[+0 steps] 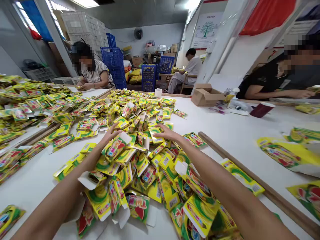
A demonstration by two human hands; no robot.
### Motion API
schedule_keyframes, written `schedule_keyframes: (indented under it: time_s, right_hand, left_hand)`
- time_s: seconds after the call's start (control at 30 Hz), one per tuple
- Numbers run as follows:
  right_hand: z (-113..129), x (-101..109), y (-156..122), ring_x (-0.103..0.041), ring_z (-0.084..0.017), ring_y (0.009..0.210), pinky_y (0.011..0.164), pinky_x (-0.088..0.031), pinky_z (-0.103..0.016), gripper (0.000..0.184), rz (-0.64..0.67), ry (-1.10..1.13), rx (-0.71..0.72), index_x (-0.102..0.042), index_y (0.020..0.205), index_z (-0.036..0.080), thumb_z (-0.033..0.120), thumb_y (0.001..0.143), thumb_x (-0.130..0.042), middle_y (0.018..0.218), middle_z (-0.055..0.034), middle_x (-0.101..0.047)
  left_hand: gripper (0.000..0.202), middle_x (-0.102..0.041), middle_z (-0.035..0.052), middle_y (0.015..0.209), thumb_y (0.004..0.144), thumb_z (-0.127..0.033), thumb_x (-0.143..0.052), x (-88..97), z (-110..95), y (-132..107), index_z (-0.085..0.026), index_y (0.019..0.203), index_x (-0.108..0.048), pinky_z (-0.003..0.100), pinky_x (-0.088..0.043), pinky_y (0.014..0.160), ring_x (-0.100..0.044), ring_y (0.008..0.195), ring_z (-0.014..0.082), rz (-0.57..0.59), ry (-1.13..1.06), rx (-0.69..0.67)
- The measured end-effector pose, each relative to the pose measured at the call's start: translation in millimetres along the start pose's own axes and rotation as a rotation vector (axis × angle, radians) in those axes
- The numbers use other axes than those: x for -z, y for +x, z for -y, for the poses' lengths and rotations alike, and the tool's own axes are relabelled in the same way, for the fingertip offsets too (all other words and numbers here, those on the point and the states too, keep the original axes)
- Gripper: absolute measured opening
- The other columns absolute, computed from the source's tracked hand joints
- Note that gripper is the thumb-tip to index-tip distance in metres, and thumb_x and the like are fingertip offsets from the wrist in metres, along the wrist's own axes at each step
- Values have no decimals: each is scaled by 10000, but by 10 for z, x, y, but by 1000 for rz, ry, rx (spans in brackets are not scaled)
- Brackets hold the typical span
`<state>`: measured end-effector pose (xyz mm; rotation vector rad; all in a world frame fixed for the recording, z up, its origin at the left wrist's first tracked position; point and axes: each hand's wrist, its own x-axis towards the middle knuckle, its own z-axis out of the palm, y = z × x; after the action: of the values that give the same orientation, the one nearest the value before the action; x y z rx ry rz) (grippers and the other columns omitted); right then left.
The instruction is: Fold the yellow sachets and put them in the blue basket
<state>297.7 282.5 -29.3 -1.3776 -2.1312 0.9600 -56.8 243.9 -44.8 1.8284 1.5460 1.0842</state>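
A big heap of flattened yellow and green cartons [140, 166] with red print covers the white table [225, 130] in front of me. Both my arms reach forward over it. My left hand [110, 132] lies on the heap with its fingers spread and touches a carton with a white flap [117, 144]. My right hand [168, 132] rests flat on cartons a little to the right, fingers stretched out. Neither hand grips anything.
A wooden strip [250, 176] runs along the table right of my right arm. More cartons pile up at left [32, 103]. An open cardboard box [206, 95] and a white cup [158, 92] stand further back. Three people sit at the far and right sides; blue crates [113, 61] are behind.
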Motion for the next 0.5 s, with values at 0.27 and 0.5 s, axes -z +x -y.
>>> schedule_keyframes:
  time_s: [0.27, 0.5]
  right_hand:
    - [24, 90, -1086, -458, -303, 1288, 1055, -361, -440, 643, -46, -11, -77, -511, 1312, 250, 550, 771, -687, 1411, -102, -483]
    - [326, 126, -1957, -369, -331, 1359, 1103, -301, -478, 735, -154, 21, -118, -501, 1342, 255, 613, 730, -692, 1451, -112, -450]
  left_hand:
    - [630, -581, 114, 1322, 805, -558, -539, -416, -372, -678, -233, 1344, -508, 441, -429, 1007, -527, 1232, 334, 140, -37, -25]
    - [707, -553, 143, 1346, 803, -597, -528, -486, -704, -1188, -182, 1371, -462, 458, -361, 1067, -479, 1279, 331, 190, 59, -52]
